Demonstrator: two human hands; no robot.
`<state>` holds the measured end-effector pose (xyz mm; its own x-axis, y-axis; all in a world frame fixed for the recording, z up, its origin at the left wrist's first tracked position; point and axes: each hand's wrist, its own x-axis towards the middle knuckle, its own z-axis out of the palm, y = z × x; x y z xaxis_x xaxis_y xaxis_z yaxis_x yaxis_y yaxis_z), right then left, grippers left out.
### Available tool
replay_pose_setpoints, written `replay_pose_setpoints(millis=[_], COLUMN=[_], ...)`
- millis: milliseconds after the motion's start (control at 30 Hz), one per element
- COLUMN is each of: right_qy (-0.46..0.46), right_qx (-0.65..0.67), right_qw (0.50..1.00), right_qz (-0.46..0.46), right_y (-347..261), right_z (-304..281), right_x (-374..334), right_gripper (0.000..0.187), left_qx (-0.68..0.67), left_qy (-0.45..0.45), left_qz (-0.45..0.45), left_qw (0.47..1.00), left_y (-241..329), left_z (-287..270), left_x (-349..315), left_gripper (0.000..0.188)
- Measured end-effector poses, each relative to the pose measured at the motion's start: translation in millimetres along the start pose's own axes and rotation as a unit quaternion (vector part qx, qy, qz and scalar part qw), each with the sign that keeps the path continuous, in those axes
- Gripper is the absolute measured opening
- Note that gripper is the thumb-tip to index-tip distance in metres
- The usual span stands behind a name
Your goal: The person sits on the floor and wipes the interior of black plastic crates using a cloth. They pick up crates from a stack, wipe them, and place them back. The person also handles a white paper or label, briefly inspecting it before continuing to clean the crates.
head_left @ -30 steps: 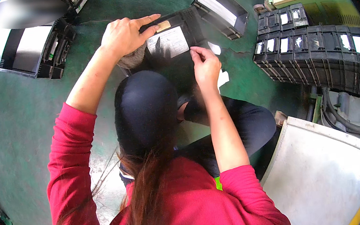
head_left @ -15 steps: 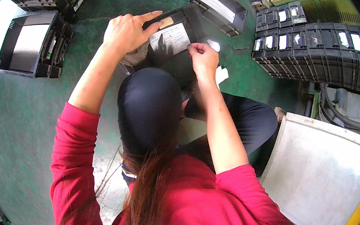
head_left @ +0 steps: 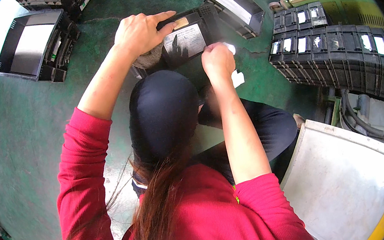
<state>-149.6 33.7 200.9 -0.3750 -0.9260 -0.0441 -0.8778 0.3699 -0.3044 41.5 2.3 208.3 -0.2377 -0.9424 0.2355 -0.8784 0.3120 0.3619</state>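
In front of my bent knee, a black plastic crate [head_left: 210, 21] stands tilted with a white printed label [head_left: 190, 40] on its side. A dark torn-looking patch marks the label's lower part. My left hand [head_left: 138, 36] grips the crate's upper edge, its index finger stretched along the rim and the thumb on the side by a tan patch [head_left: 181, 23]. At the label's lower right corner, my right hand [head_left: 219, 62] has its fingers pinched together on the label's edge; the fingertips are partly hidden. A fuzzy grey-brown thing [head_left: 151, 59] lies below my left hand.
White paper scraps [head_left: 238, 79] lie on the green floor right of my right hand. Another black crate [head_left: 242, 12] lies just beyond. Stacked labelled crates [head_left: 337, 54] stand at right, more crates [head_left: 34, 46] at far left. A pale metal cabinet [head_left: 347, 173] is near my right side.
My right hand has turned so its back shows more, staying at the label's corner. The crate and my left hand appear slightly further right in view.
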Motion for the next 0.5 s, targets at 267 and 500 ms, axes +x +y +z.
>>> replay_pose_setpoints(millis=[267, 500], right_qy=[-0.101, -0.046], right_qx=[0.270, 0.156], right_qw=[0.958, 0.987], right_qz=[-0.002, -0.017], right_y=[30.4, 30.7], right_z=[2.0, -13.4], right_x=[28.7, 10.6], right_gripper=[0.027, 0.019], left_qx=[0.000, -0.024], left_qy=[0.001, -0.010], left_qz=[-0.004, -0.017], left_qw=[1.000, 1.000], left_y=[-0.7, 1.0], left_z=[-0.6, -1.7], left_x=[-1.1, -1.4], left_gripper=[0.042, 0.040])
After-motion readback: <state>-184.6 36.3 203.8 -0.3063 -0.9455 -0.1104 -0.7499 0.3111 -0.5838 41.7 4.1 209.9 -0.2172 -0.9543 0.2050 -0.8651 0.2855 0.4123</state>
